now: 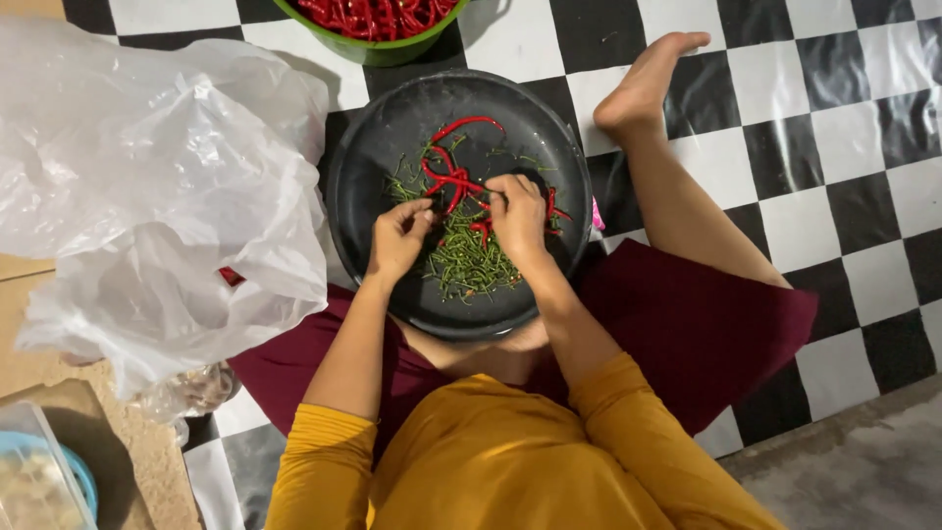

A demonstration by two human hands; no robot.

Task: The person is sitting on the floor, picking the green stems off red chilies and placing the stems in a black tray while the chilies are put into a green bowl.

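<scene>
Hands work over my dark tray (358,167): left hand (397,236) pinches a stem, right hand (517,214) grips a chili (453,182). Green stems (471,260) pile up; few red chilies remain.

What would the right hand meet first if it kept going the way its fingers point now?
The right hand points left across the dark round pan. First in line are the red chillies lying among the green stems, then the left hand. Height is unclear, so it may already touch one.
</scene>
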